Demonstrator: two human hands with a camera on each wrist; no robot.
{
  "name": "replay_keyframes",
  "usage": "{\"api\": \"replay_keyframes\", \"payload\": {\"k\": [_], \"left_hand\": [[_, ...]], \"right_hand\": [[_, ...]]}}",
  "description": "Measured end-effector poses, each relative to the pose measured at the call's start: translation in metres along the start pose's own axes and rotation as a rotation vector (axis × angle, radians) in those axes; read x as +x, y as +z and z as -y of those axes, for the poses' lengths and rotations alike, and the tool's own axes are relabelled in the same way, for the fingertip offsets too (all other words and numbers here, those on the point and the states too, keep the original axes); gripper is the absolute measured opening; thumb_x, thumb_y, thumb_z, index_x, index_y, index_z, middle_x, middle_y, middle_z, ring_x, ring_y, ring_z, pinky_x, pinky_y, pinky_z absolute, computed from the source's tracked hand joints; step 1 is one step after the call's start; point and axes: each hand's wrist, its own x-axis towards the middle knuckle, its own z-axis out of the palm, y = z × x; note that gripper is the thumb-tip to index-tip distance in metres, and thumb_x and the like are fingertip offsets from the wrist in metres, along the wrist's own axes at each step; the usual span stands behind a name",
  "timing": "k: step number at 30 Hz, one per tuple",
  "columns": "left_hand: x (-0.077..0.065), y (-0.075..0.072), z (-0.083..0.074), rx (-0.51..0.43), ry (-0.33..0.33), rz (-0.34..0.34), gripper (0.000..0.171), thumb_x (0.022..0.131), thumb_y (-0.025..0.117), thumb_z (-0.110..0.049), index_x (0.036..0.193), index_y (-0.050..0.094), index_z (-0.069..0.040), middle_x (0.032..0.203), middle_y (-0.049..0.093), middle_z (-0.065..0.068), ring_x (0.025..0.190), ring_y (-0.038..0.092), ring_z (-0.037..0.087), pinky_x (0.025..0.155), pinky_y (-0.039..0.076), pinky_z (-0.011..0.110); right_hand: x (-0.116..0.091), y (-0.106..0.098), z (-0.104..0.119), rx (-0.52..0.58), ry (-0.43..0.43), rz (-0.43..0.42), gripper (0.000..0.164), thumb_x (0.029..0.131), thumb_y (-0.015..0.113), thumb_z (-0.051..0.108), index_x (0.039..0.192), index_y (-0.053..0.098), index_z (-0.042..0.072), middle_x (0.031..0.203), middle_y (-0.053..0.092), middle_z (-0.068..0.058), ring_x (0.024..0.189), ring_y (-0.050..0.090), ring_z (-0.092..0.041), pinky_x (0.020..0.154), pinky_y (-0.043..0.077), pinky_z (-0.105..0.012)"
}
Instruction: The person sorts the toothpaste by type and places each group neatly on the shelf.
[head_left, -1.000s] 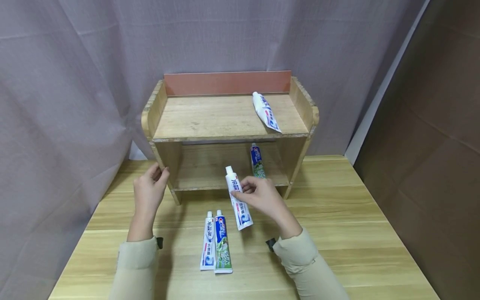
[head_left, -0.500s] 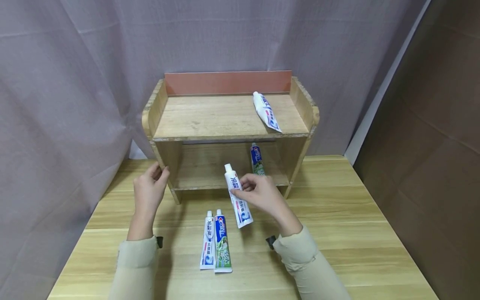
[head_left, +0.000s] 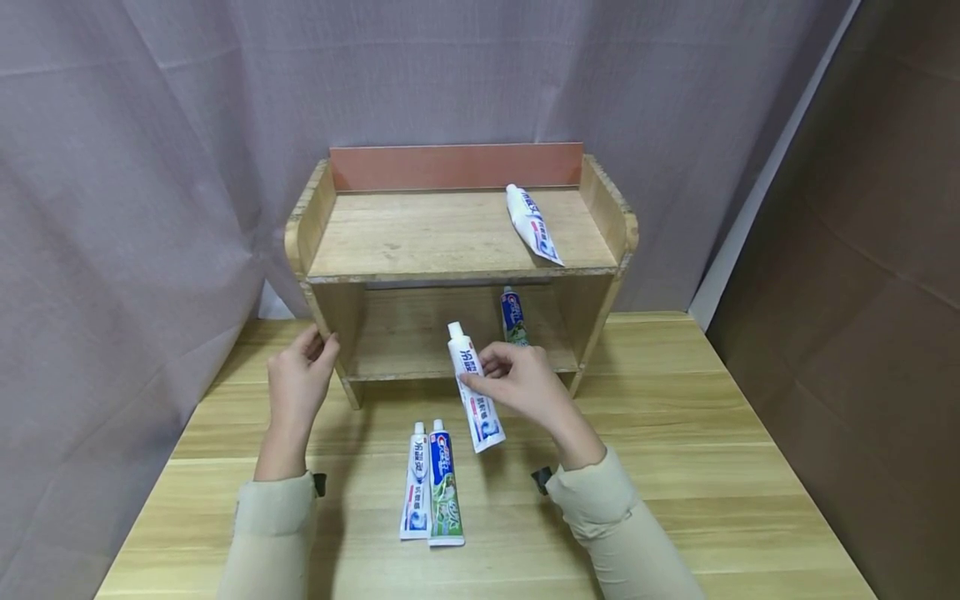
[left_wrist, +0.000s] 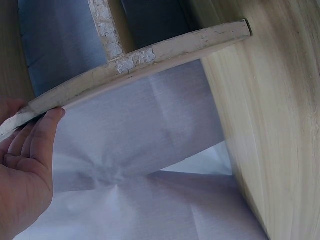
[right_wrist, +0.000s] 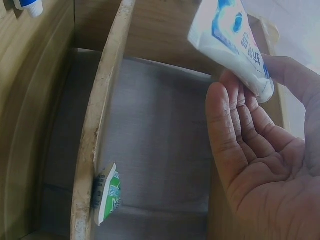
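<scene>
My left hand (head_left: 296, 383) grips the front edge of the left side panel of a small wooden shelf (head_left: 420, 233); the left wrist view shows thumb and fingers on either side of that panel (left_wrist: 190, 47). In front of the lower tier, my right hand (head_left: 532, 387) holds a white toothpaste tube (head_left: 482, 414) between thumb and fingers, its cap pointing up and toward the shelf. Another white toothpaste tube (head_left: 534, 229) lies at the right of the top tier. A blue and green toothpaste tube (head_left: 513, 312) lies on the lower tier, partly hidden behind my right hand.
On the wooden table (head_left: 675, 433), a white toothpaste tube (head_left: 416, 492) and a blue and green one (head_left: 446, 492) lie side by side in front of the shelf. A grey curtain (head_left: 187, 150) hangs behind, and a brown panel (head_left: 847, 275) stands at the right.
My right hand has moved slightly up and toward the shelf with the white toothpaste tube. The left hand stays on the side panel.
</scene>
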Motion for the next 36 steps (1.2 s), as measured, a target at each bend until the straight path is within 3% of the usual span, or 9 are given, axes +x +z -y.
{"api": "replay_keyframes", "payload": {"k": [19, 36], "left_hand": [[0.000, 0.000, 0.000, -0.012, 0.012, -0.007, 0.021, 0.093, 0.068, -0.014, 0.110, 0.075, -0.002, 0.100, 0.074, 0.019, 0.092, 0.075, 0.031, 0.079, 0.062, 0.036], [-0.001, 0.000, 0.000, 0.001, 0.012, -0.007, 0.021, 0.094, 0.068, -0.014, 0.110, 0.075, -0.002, 0.101, 0.074, 0.020, 0.091, 0.075, 0.033, 0.079, 0.062, 0.038]], "right_hand": [[0.008, -0.006, 0.013, 0.021, -0.036, -0.022, 0.021, 0.083, 0.084, 0.025, 0.090, 0.072, 0.009, 0.080, 0.071, 0.001, 0.071, 0.066, -0.015, 0.064, 0.061, -0.028], [0.023, -0.015, 0.038, 0.037, -0.098, -0.048, 0.022, 0.083, 0.083, 0.028, 0.091, 0.072, 0.010, 0.081, 0.071, 0.002, 0.071, 0.067, -0.015, 0.063, 0.061, -0.028]]}}
